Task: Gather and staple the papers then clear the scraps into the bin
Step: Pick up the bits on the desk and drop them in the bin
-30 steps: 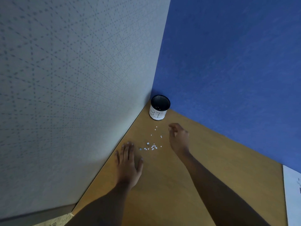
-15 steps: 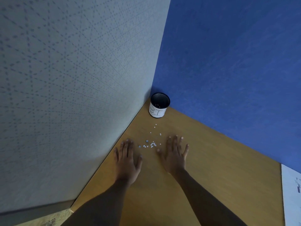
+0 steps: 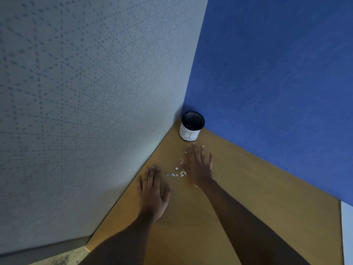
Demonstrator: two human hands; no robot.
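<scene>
**Little scraps between my two flat hands**

The scraps are tiny white bits on the desk. They lie between my hands. Most are just beside the thumb side of my right hand, and a few sit right at its edge. They are a little past the tips of my left fingers, off to the right.

The bin is a small round black cup with a white label. It stands up straight just past my right fingertips, in the corner. It is dark inside, with a few small specks.

Both my hands hold nothing. My right fingers are straight and spread, palm down, and look a bit blurry, so I cannot tell if they touch the desk. My left hand lies flat, palm down, fingers straight.

A grey wall is close to my left little finger. A blue wall rises behind the bin. A white sheet shows far off to the right of my right arm.
</scene>
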